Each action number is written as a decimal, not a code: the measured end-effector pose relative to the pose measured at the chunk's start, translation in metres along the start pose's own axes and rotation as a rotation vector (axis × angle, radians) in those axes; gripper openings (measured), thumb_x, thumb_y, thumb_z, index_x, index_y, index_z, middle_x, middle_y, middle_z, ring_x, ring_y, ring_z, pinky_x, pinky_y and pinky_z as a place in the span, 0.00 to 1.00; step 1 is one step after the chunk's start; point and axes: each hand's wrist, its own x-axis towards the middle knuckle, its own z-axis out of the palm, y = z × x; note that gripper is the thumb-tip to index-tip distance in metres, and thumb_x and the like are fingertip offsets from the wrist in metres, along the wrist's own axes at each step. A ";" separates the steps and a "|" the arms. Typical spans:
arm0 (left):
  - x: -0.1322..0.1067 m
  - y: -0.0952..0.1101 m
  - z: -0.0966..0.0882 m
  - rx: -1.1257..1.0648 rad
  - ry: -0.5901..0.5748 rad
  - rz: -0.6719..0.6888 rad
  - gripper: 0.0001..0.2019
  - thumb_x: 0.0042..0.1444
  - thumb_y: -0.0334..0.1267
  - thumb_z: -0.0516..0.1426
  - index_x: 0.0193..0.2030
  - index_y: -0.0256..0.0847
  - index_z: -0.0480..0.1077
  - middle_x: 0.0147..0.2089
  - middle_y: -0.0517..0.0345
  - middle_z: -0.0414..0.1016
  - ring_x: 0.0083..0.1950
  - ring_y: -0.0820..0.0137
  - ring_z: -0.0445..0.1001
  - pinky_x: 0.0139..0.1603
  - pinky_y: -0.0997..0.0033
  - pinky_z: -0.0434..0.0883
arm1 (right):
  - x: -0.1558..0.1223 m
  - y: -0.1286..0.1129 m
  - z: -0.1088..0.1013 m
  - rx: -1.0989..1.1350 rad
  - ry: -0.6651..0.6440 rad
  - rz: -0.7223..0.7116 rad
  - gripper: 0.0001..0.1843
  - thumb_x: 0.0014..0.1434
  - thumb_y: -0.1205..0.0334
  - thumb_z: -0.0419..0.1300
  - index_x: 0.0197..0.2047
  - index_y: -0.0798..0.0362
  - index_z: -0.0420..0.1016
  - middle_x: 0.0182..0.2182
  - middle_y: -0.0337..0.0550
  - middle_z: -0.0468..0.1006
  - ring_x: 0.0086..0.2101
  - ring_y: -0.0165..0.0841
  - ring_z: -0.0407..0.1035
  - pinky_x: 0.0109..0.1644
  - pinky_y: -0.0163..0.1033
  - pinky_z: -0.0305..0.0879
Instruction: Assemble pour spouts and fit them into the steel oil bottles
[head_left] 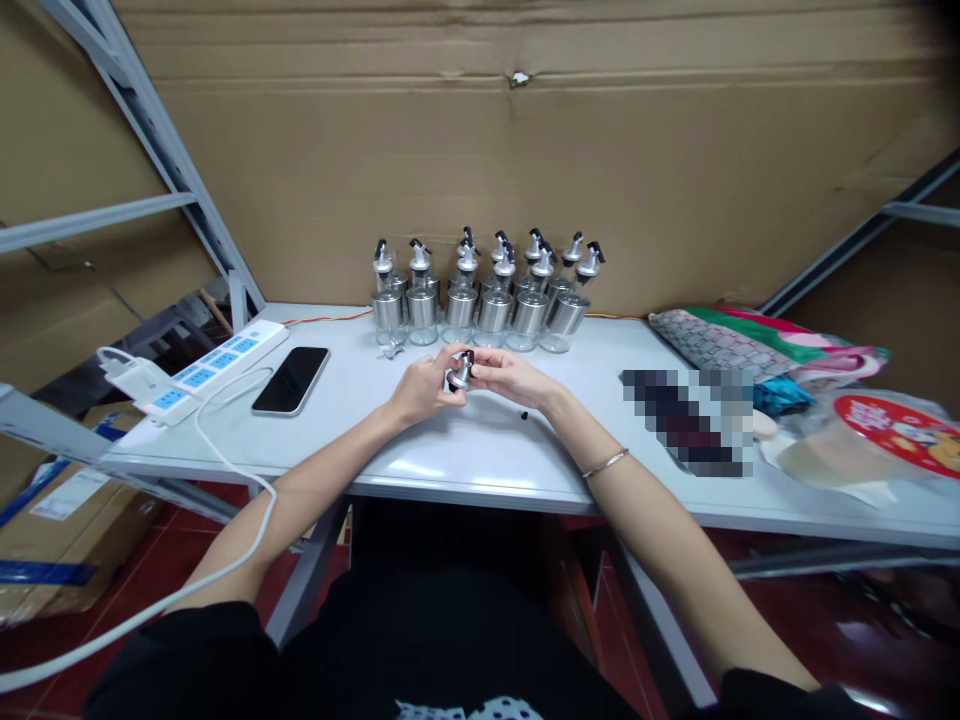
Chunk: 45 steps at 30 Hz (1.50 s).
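Over the middle of the table, my left hand (424, 388) grips a silver and black pourer spout (460, 374) between thumb and fingers. From the other side, my right hand (514, 377) pinches at the black top of the same spout. Whether a small separate part is between the right fingertips is too small to tell. A tiny black piece (524, 415) lies on the table just below my right hand. Behind both hands stand several glass bottles with metal sleeves (494, 312), in two rows, many topped with similar spouts.
A white power strip (214, 370) with a plugged-in charger and cable is at the left, beside a black-screened phone (292, 381). On the right lie a pixelated item (686, 425), a colourful bag (750, 345) and a red-lidded cup (896, 430). Cardboard (420, 160) walls the back.
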 end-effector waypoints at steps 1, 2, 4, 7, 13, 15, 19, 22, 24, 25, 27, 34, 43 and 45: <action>0.000 0.000 0.000 0.008 0.003 -0.002 0.30 0.43 0.30 0.56 0.56 0.40 0.60 0.34 0.63 0.74 0.25 0.73 0.67 0.35 0.73 0.67 | 0.000 0.000 0.000 0.003 0.000 0.006 0.17 0.47 0.57 0.71 0.41 0.54 0.79 0.37 0.41 0.78 0.36 0.28 0.70 0.45 0.36 0.66; 0.000 0.001 -0.001 0.017 0.007 -0.005 0.29 0.43 0.30 0.56 0.56 0.40 0.60 0.34 0.63 0.74 0.26 0.73 0.67 0.36 0.73 0.67 | 0.000 0.000 0.000 0.007 0.000 0.012 0.17 0.47 0.57 0.71 0.41 0.54 0.79 0.37 0.41 0.78 0.36 0.28 0.70 0.45 0.36 0.66; 0.000 0.002 -0.001 0.035 0.015 -0.007 0.29 0.42 0.31 0.57 0.55 0.39 0.61 0.32 0.63 0.74 0.26 0.72 0.67 0.38 0.71 0.67 | -0.001 0.000 0.000 0.015 0.000 0.025 0.18 0.48 0.57 0.70 0.41 0.55 0.79 0.37 0.43 0.79 0.35 0.29 0.70 0.44 0.37 0.66; 0.001 0.002 -0.001 0.064 0.029 -0.006 0.28 0.41 0.32 0.58 0.53 0.38 0.62 0.31 0.62 0.74 0.28 0.69 0.68 0.42 0.68 0.67 | -0.001 0.001 -0.001 0.032 0.008 0.040 0.18 0.47 0.58 0.71 0.41 0.56 0.79 0.36 0.44 0.79 0.35 0.29 0.70 0.44 0.38 0.67; 0.002 0.001 0.002 0.101 0.037 0.018 0.26 0.39 0.32 0.60 0.49 0.37 0.64 0.32 0.59 0.75 0.32 0.64 0.69 0.48 0.62 0.65 | 0.001 0.003 0.000 0.078 0.050 0.045 0.17 0.49 0.51 0.68 0.37 0.55 0.79 0.34 0.44 0.79 0.35 0.31 0.71 0.42 0.37 0.67; 0.002 0.000 0.004 0.102 0.029 0.029 0.25 0.39 0.32 0.60 0.48 0.37 0.64 0.31 0.60 0.74 0.32 0.64 0.69 0.48 0.62 0.66 | 0.002 0.004 0.001 0.083 0.055 0.050 0.16 0.49 0.52 0.68 0.36 0.55 0.80 0.33 0.43 0.79 0.35 0.31 0.71 0.41 0.37 0.67; 0.001 0.000 0.004 0.102 0.052 0.021 0.25 0.39 0.33 0.61 0.47 0.38 0.63 0.34 0.58 0.74 0.34 0.64 0.70 0.45 0.63 0.67 | 0.002 0.003 0.002 0.092 0.052 0.052 0.16 0.50 0.53 0.68 0.38 0.55 0.80 0.34 0.44 0.80 0.35 0.31 0.71 0.41 0.36 0.67; 0.001 -0.001 0.002 0.102 0.085 0.009 0.24 0.39 0.33 0.61 0.46 0.39 0.62 0.36 0.57 0.74 0.35 0.64 0.70 0.44 0.63 0.67 | 0.001 0.001 0.003 0.093 0.036 0.051 0.19 0.48 0.50 0.69 0.39 0.55 0.80 0.35 0.44 0.80 0.36 0.30 0.71 0.42 0.36 0.67; 0.001 -0.001 0.002 0.098 0.104 0.005 0.24 0.39 0.33 0.61 0.45 0.39 0.61 0.37 0.57 0.74 0.35 0.64 0.71 0.45 0.63 0.67 | 0.000 0.000 0.004 0.084 0.018 0.053 0.20 0.47 0.51 0.70 0.40 0.54 0.80 0.36 0.43 0.79 0.36 0.30 0.71 0.42 0.37 0.67; 0.001 -0.001 0.002 0.096 0.112 0.006 0.24 0.39 0.33 0.61 0.45 0.39 0.61 0.37 0.57 0.74 0.35 0.64 0.71 0.45 0.63 0.67 | -0.001 -0.001 0.004 0.079 0.008 0.053 0.20 0.46 0.53 0.71 0.41 0.53 0.80 0.37 0.43 0.79 0.36 0.30 0.71 0.43 0.37 0.67; 0.000 -0.001 0.002 0.089 0.124 0.014 0.24 0.38 0.33 0.61 0.45 0.39 0.60 0.36 0.57 0.74 0.35 0.64 0.72 0.45 0.62 0.68 | -0.001 -0.001 0.004 0.067 -0.010 0.054 0.21 0.44 0.55 0.73 0.42 0.53 0.79 0.38 0.42 0.79 0.37 0.31 0.71 0.43 0.38 0.67; -0.003 -0.004 0.006 0.064 0.128 0.075 0.25 0.37 0.33 0.61 0.44 0.40 0.59 0.35 0.58 0.74 0.34 0.66 0.72 0.41 0.65 0.69 | 0.001 0.004 0.002 0.023 -0.022 0.033 0.21 0.40 0.55 0.74 0.38 0.55 0.80 0.32 0.41 0.79 0.35 0.30 0.71 0.44 0.38 0.65; -0.004 -0.010 0.008 0.054 0.100 0.161 0.28 0.39 0.32 0.60 0.50 0.40 0.60 0.36 0.59 0.75 0.32 0.68 0.72 0.39 0.67 0.69 | 0.000 -0.002 0.002 -0.068 0.004 -0.035 0.17 0.38 0.60 0.74 0.34 0.55 0.80 0.35 0.40 0.77 0.39 0.31 0.68 0.48 0.37 0.61; -0.003 -0.009 0.007 0.052 0.090 0.175 0.28 0.39 0.32 0.60 0.51 0.41 0.61 0.37 0.58 0.75 0.33 0.67 0.73 0.41 0.66 0.69 | 0.000 -0.002 0.002 -0.075 0.017 -0.046 0.17 0.37 0.62 0.74 0.33 0.55 0.80 0.35 0.39 0.76 0.39 0.31 0.68 0.48 0.37 0.61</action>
